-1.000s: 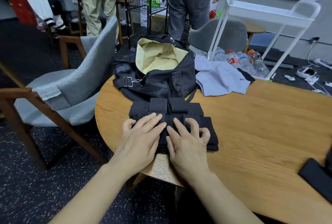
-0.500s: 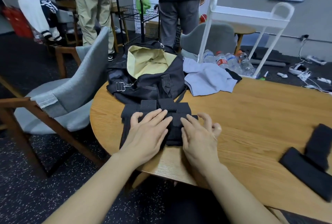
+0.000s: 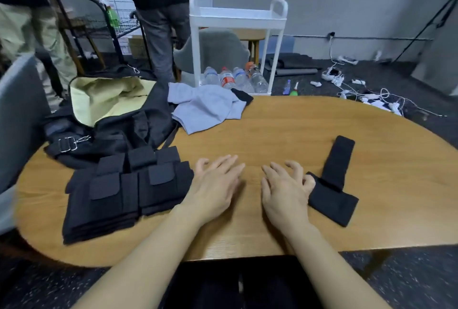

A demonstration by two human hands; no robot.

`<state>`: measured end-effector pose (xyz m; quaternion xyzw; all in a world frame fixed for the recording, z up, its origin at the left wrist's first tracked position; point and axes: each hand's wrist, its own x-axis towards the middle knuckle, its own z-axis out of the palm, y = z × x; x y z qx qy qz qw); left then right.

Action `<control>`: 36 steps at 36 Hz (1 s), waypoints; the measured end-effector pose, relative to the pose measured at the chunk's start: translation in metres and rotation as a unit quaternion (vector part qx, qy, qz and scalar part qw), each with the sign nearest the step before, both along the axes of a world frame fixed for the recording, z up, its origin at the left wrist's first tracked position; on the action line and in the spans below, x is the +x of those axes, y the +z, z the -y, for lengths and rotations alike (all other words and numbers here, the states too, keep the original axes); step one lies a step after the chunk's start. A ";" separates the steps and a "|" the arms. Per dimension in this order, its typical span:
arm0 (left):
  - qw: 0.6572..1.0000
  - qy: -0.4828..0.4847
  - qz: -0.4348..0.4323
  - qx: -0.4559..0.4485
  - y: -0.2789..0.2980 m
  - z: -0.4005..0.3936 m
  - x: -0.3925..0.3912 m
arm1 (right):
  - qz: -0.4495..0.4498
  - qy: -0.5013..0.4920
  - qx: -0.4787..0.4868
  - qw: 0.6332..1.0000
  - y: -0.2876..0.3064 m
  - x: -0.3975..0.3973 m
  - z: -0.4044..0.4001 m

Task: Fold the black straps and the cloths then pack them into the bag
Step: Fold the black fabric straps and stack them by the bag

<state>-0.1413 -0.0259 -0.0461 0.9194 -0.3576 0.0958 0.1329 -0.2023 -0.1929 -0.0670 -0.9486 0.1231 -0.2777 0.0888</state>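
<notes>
While I watched through the head camera, the wooden counter filled most of the view, oval, with a rounded near edge. My left hand lay spread, fingers straight, over bare wood just beside the folded black straps, which sat stacked at the counter's left end. My right hand lay with loosely bent fingers, its outer fingers curled at the edge of a second black strap; I could not tell whether they gripped it or only touched it. That strap lay near the right side, one band angled away toward the far edge. Behind the stack, the black bag stood open, showing a pale yellow lining. A grey cloth lay crumpled just beside the bag at the far edge.

Beyond the counter the room had a dark speckled floor. A white cart stood there with water bottles at its base, and white cables sprawled to the right. Two standing people were at the back left, near a black wire rack. A grey chair sat close on the left.
</notes>
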 end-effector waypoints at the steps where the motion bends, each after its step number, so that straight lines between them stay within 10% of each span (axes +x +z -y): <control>1: 1.000 -0.007 -0.004 0.005 0.000 0.009 0.000 | -0.009 -0.013 0.004 1.000 -0.001 -0.003 0.008; 15: 0.985 -0.153 -0.082 0.004 -0.013 0.150 -0.014 | 0.064 -0.250 -0.023 0.966 -0.030 -0.060 0.100; 36: 0.999 -0.042 -0.007 -0.020 -0.033 0.080 -0.015 | 0.016 -0.078 0.027 0.996 -0.027 -0.024 0.052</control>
